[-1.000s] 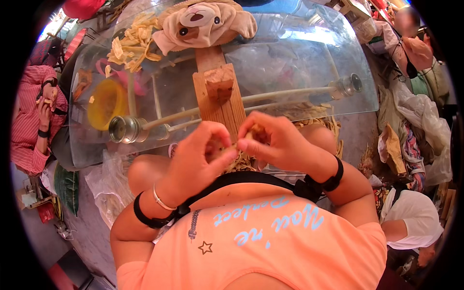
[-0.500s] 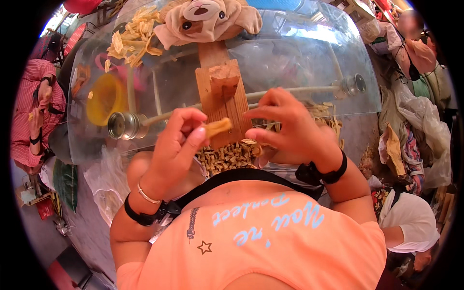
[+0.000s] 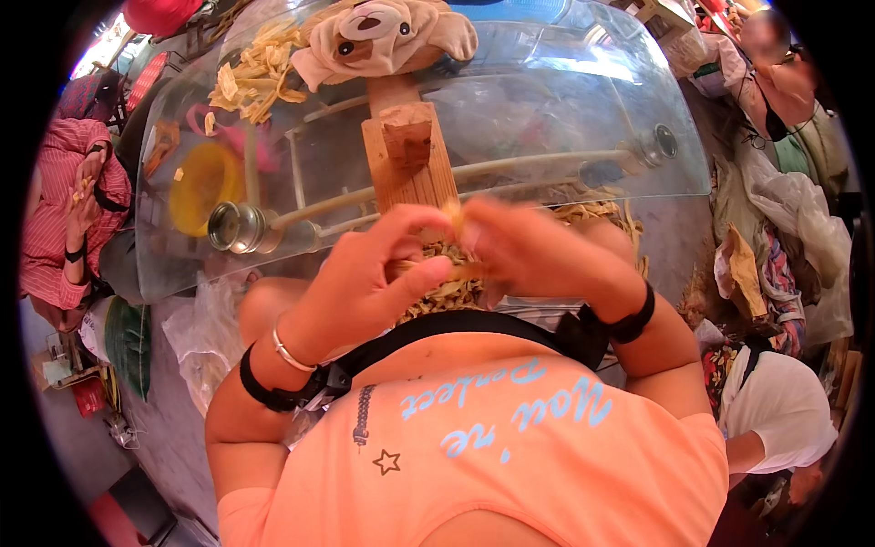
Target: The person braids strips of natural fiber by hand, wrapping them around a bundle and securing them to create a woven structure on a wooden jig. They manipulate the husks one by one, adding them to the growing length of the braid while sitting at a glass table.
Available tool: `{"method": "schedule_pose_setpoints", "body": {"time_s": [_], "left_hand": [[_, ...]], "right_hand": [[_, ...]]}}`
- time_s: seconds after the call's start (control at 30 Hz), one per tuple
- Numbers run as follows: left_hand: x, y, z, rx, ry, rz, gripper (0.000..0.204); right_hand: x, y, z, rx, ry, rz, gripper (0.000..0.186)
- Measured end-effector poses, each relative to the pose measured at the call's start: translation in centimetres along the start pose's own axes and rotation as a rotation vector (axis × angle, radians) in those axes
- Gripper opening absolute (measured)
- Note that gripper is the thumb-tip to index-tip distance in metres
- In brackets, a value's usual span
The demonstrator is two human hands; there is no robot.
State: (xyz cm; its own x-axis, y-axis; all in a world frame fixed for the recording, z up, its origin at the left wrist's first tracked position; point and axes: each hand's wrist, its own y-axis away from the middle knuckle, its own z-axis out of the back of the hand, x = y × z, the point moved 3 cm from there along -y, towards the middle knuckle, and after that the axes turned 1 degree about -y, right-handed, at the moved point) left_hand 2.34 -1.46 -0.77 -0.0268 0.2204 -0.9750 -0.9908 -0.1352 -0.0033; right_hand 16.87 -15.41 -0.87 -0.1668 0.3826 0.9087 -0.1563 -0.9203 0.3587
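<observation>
My left hand (image 3: 383, 269) is curled below the wooden block, its thumb and forefinger bent round something partly hidden. My right hand (image 3: 538, 255), blurred, meets it with fingertips pressed on a small pale-yellow strip (image 3: 453, 217). Under both hands, between my legs, lies a heap of short, folded tan pieces (image 3: 437, 301). Just beyond, a wooden block (image 3: 387, 182) rests on the glass tabletop (image 3: 547, 118). A beige plush dog-face item (image 3: 355, 55) lies at its far end, beside loose dried yellow strips (image 3: 246, 82).
A yellow round container (image 3: 196, 187) shows through the glass at left. A person in striped red (image 3: 64, 228) sits far left. Another person (image 3: 775, 100) is at upper right, a white-clad one (image 3: 775, 410) at lower right. Translucent sacks (image 3: 802, 246) lie on the right.
Half a second ago my hands were apart, the left pinching a yellow piece; they have come together again over the heap, my right hand moving inward and its fingers closing.
</observation>
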Motion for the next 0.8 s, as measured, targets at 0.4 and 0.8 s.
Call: {"method": "schedule_pose_setpoints", "body": {"time_s": [0.4, 0.8], "left_hand": [[-2.5, -2.4, -1.8, -0.013, -0.552, -0.308, 0.024], [-3.0, -2.1, -1.7, -0.171, -0.271, -0.522, 0.01]], "right_hand": [[-1.8, 1.5, -0.8, 0.342, -0.607, -0.069, 0.046], [-1.4, 0.8, 0.5, -0.053, -0.631, 0.156, 0.017]]}}
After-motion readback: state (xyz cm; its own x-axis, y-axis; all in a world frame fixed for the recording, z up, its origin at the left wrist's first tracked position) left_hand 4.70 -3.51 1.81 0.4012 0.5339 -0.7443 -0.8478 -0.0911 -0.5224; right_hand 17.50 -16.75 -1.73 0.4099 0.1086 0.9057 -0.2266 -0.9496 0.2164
